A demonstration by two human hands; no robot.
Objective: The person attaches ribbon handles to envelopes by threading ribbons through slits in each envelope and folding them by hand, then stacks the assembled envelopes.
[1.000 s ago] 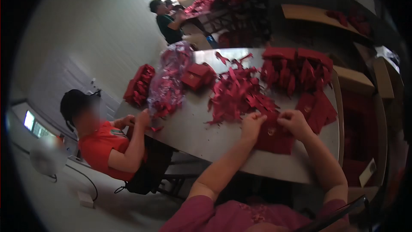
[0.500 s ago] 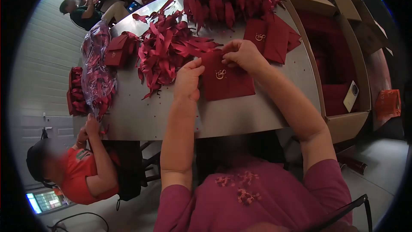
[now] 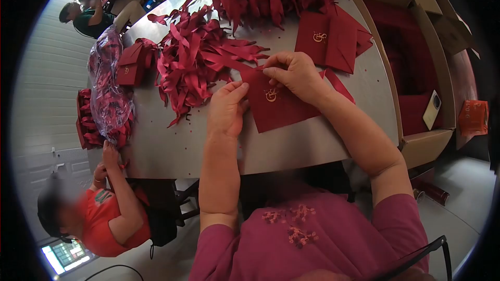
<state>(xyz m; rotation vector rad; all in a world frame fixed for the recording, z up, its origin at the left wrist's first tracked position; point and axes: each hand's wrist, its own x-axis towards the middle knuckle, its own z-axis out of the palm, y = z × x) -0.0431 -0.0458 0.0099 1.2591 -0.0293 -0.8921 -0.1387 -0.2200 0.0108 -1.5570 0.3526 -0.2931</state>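
A dark red paper gift bag (image 3: 284,109) with a gold monogram is held above the metal table, tilted. My left hand (image 3: 227,108) pinches its left edge, thumb in front and the other fingers behind. At the top edge, my right hand (image 3: 297,75) is closed in a pinch on a red ribbon, which is mostly hidden by the fingers. Another stretch of red ribbon (image 3: 339,87) shows beyond the bag's right side, behind my right wrist. Just past my hands lies a loose heap of red ribbons (image 3: 182,65), with some strands reaching the bag's top.
Red bags (image 3: 330,39) lie at the back right, beside more ribboned bags (image 3: 260,0). A cardboard box (image 3: 424,145) holding a phone (image 3: 432,110) borders the table's right. At left, a co-worker in a red shirt (image 3: 112,221) handles a plastic-wrapped bundle (image 3: 109,88).
The bag has tilted, its lower right corner now hidden behind my right forearm. A ribbon has come into view on its right side. Both hands keep their pinch near the top.
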